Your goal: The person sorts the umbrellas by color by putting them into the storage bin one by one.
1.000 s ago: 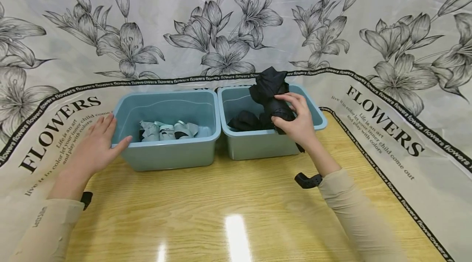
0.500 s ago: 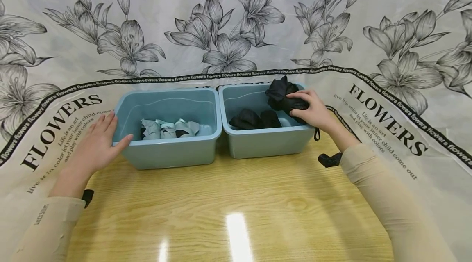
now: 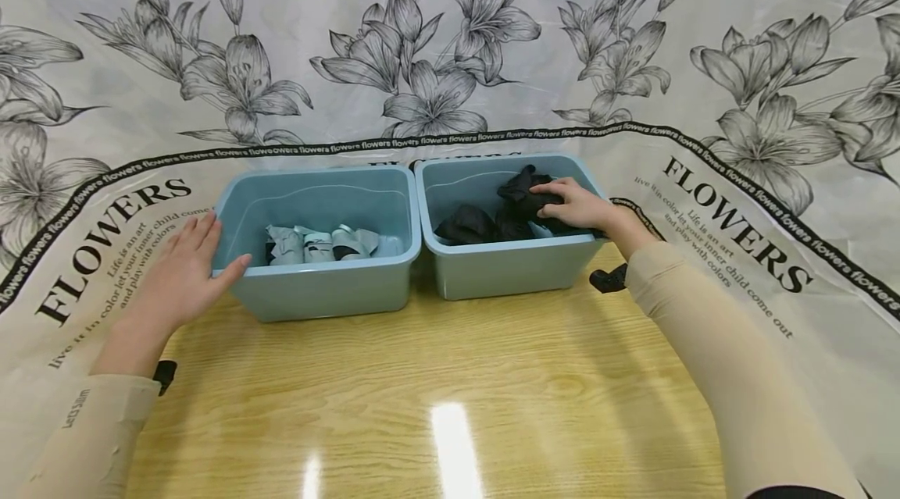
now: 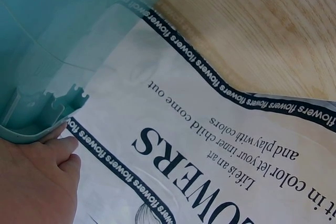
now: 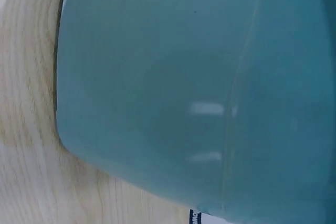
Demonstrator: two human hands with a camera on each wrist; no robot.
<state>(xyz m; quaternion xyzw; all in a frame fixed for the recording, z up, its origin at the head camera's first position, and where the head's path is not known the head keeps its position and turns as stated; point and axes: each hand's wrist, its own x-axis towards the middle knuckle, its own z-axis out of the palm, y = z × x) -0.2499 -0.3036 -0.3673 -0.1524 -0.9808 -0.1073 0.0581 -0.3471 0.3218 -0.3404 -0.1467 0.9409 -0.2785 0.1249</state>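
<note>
My right hand (image 3: 580,207) reaches over the right end of the right-hand blue bin (image 3: 516,269), holding a black folded umbrella (image 3: 519,187) down inside it. Its fingers and thumb curl over the dark fabric; the lower part of the umbrella is hidden by the hand and the wall. Beside it in the same bin lie other black fabric bundles (image 3: 466,226). My left hand (image 3: 184,274) rests with fingers extended along the left rim of the left-hand blue bin (image 3: 326,292). Several pale green and black bundles (image 3: 318,246) lie in that bin. The right wrist view shows only bin wall.
Both bins stand side by side on a wood-grain table (image 3: 394,390), nearly touching. A flower-printed cloth (image 3: 450,38) hangs behind them and spreads to both sides of the table. Black wrist mounts show below both wrists.
My right hand first moved right with the black umbrella from above the right bin, then lowered it inside. The left hand has stayed on the left bin's rim.
</note>
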